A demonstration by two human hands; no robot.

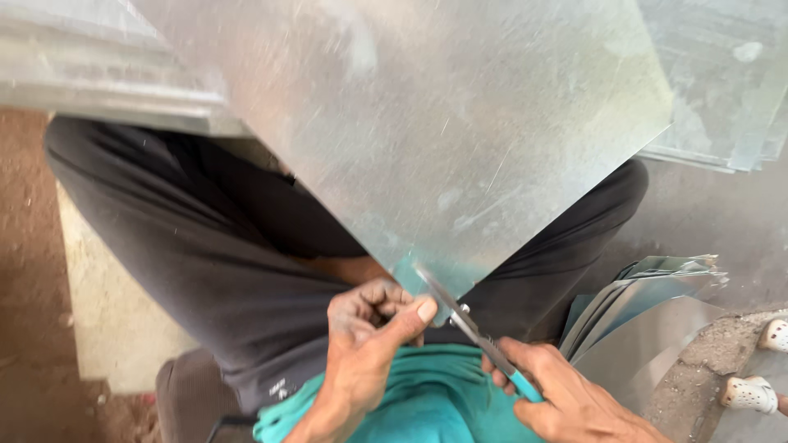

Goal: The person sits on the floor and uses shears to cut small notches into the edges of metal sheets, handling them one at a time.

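Now sheet (pixel 427 131) above left hand (pixel 369 336) (pinched).

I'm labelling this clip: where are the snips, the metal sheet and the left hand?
snips (pixel 460 316): head view, at the pivot.
metal sheet (pixel 460 123): head view, middle of its face.
left hand (pixel 369 332): head view, back of hand.

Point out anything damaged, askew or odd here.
Little stands out. The metal sheet is scuffed and scratched, and rests tilted across the lap, its corner at the snips. Beside the right hand, curved offcuts lie in a loose, uneven pile.
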